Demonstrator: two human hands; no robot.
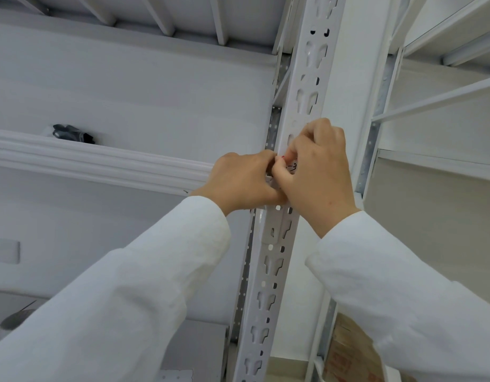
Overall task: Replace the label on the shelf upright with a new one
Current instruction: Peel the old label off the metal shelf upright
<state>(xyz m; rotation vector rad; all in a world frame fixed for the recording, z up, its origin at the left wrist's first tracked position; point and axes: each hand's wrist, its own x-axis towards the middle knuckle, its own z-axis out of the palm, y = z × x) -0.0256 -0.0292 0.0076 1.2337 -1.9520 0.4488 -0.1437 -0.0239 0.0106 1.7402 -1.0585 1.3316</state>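
Note:
A white perforated shelf upright runs from the top middle down to the bottom of the view. A small white label with black handwriting and a red edge sits on it at hand height, mostly covered by fingers. My left hand rests against the upright's left side, its fingertips pinched at the label's left edge. My right hand covers the upright from the right, fingers curled on the label's top edge. Both wrists wear white sleeves.
A white shelf beam runs left from the upright, with a dark bundled object lying on that shelf. More white shelving stands to the right. A brown cardboard box sits low at the right.

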